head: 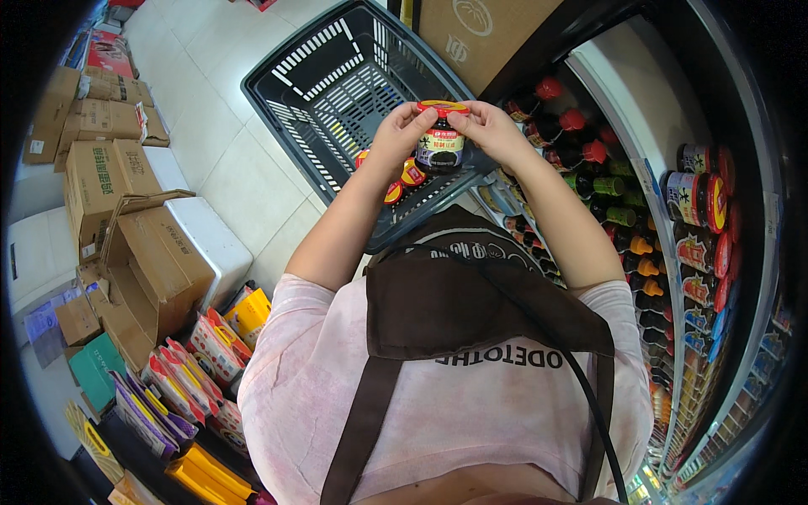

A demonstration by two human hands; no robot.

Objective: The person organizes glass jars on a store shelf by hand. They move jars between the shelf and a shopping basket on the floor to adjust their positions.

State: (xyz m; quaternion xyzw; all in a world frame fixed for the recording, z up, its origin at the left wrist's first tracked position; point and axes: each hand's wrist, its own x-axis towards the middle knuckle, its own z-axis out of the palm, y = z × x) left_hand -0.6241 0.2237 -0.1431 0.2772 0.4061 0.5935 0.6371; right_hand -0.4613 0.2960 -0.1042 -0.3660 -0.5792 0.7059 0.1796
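Note:
A glass jar of dark sauce (440, 144) with a red and yellow lid is held upright between both hands. My left hand (404, 129) grips the lid's left side, the thumb at its front edge. On the other side, my right hand (489, 131) pinches the lid in the same way. Beneath them stands a dark plastic shopping basket (278, 126) with slotted walls. Several jars with red and yellow lids (413, 172) lie low in it, partly hidden by the held jar and my left forearm.
Shelves at the right carry sauce jars (693, 199) and bottles with red, green and orange caps (609, 186). A large cardboard box (483, 38) stands behind the basket. At the left are stacked cartons (95, 189), an opened carton (164, 265) and bagged goods (214, 344).

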